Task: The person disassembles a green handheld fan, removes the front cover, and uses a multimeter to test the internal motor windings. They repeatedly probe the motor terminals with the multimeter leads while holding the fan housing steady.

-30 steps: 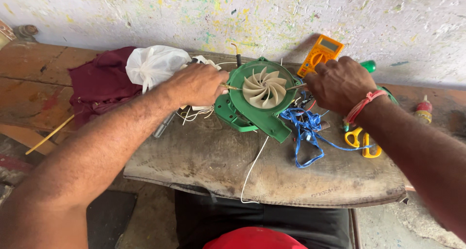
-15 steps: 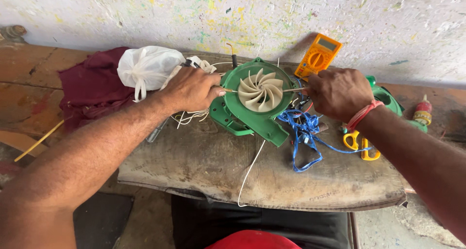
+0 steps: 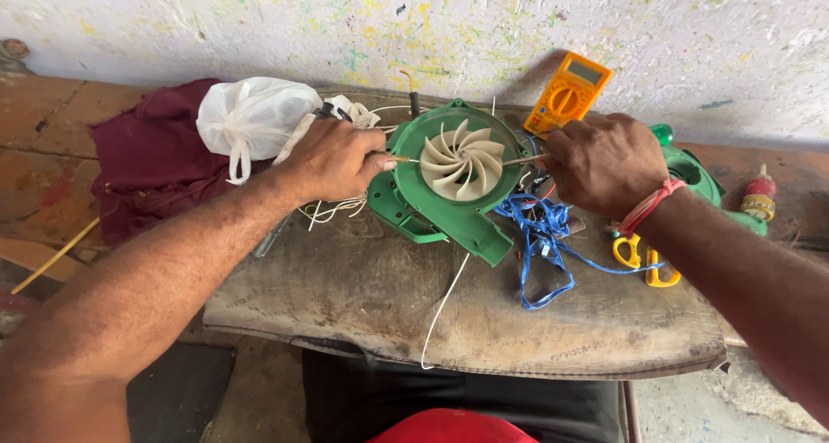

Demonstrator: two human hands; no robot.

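**Two hands at green blower housing**

Left hand [image 3: 332, 161] pinches a thin tool, tip at the white impeller [image 3: 461, 160]. Right hand [image 3: 603, 162] closed on another thin rod from the opposite side. Green blower housing [image 3: 458, 223] lies on worn board [image 3: 363, 296], blue cord [image 3: 542, 236] and yellow multimeter [image 3: 567, 95] just beside.

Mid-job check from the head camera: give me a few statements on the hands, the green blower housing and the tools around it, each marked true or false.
1. The left hand holds a thin tool against the white impeller. True.
2. The green blower housing lies on the floor. False: it lies on the worn board.
3. The orange multimeter leans by the wall. True.
4. The right hand holds the yellow scissors. False: they lie on the board beside the wrist.
5. The blue strap is wrapped around the white bag. False: it lies right of the housing.
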